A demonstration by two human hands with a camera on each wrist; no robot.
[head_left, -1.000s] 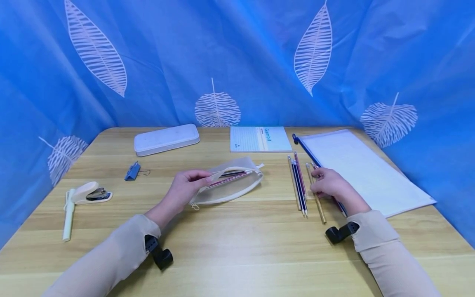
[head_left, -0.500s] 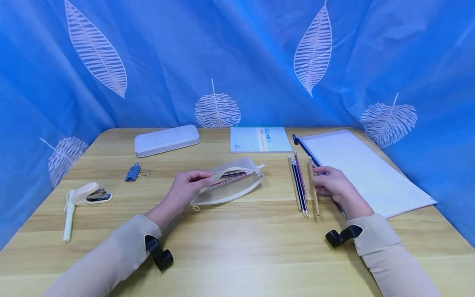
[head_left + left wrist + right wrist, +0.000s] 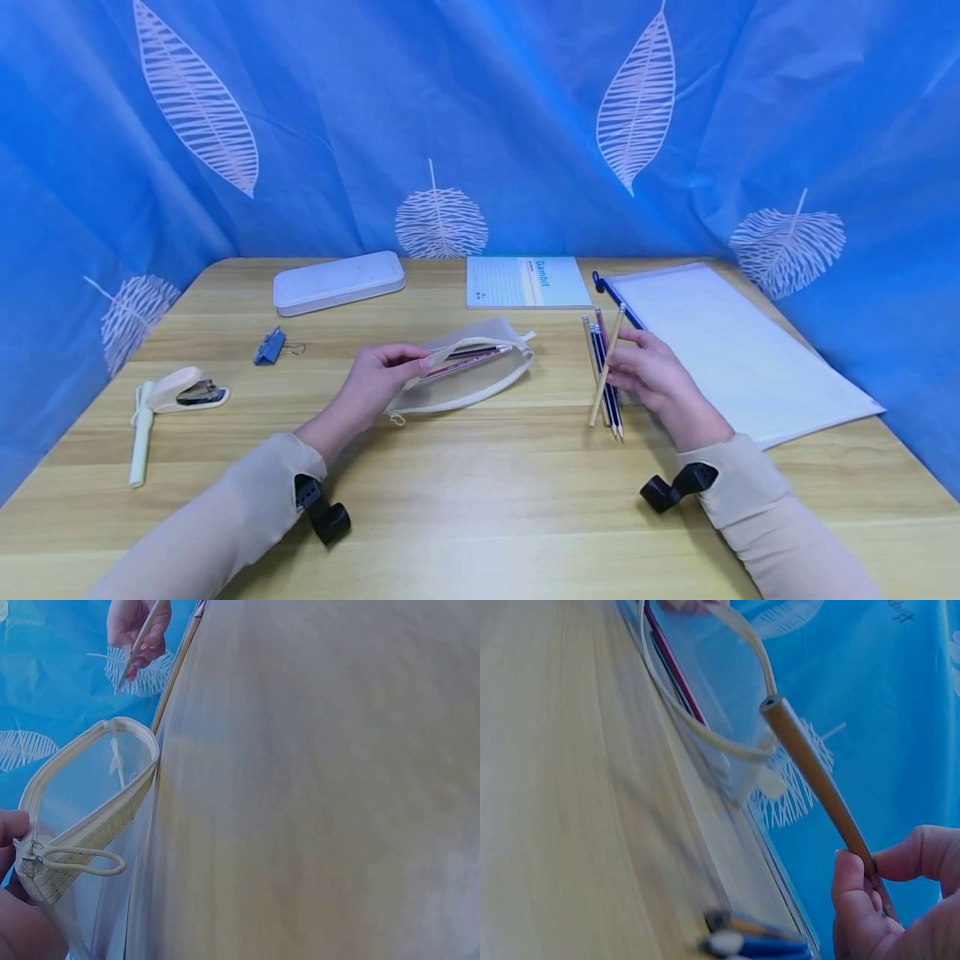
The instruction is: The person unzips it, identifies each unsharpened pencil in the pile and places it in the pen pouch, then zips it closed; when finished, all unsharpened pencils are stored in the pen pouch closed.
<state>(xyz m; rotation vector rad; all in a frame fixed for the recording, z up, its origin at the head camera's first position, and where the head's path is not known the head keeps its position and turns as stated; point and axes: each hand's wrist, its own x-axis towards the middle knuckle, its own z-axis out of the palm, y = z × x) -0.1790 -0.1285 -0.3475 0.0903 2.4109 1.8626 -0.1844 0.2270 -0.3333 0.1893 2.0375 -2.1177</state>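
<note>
My left hand (image 3: 373,383) pinches the near-left rim of a translucent zip pouch (image 3: 480,390) and holds its mouth apart. Inside lie a few pencils (image 3: 463,364), one reddish, one dark. A zip pull loop (image 3: 86,861) hangs beside the fingers in the left wrist view. My right hand (image 3: 654,371) holds a tan pencil (image 3: 604,375) between thumb and fingers, tilted and raised off the table. Its flat end with a dark core faces the pouch in the right wrist view. Below it, several pencils (image 3: 613,417) lie side by side, partly covered by pencil and hand.
A white folder with a blue zip (image 3: 735,350) lies at the right. At the back are a notebook (image 3: 528,282) and a white pencil case (image 3: 337,283). On the left are a blue binder clip (image 3: 270,346), a stapler (image 3: 183,390) and a pale green stick-like thing (image 3: 140,442).
My right hand has picked the tan pencil up from the table and carried it left, over the other pencils, tilting it. The left hand and pouch have stayed in place.
</note>
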